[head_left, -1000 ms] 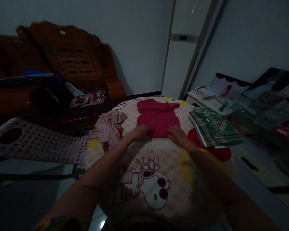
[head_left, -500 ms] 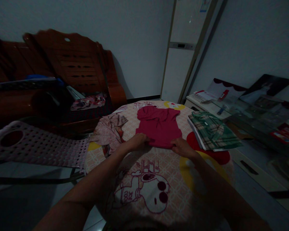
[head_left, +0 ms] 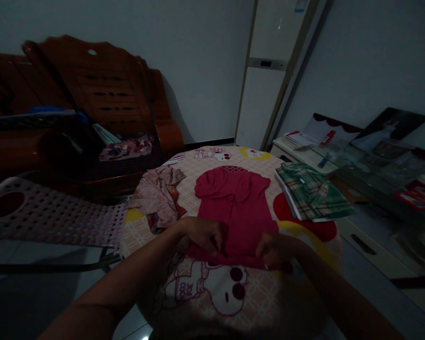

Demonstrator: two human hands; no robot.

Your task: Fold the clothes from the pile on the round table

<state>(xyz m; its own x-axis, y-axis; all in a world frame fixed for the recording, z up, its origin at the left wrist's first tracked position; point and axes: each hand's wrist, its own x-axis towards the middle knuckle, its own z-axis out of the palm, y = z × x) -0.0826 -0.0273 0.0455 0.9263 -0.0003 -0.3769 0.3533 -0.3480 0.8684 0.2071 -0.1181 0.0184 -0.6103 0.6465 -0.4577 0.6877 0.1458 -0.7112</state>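
I have the magenta top [head_left: 235,219] spread across the middle of the round, cloth-covered worktop [head_left: 187,163], its hem towards me. My left hand [head_left: 203,234] is curled, pinching the fabric near the hem; my right hand [head_left: 274,248] pinches it near the right corner. I see a crumpled patterned cloth [head_left: 159,191] to the left and folded green plaid fabric [head_left: 315,191] to the right, both apart from the top.
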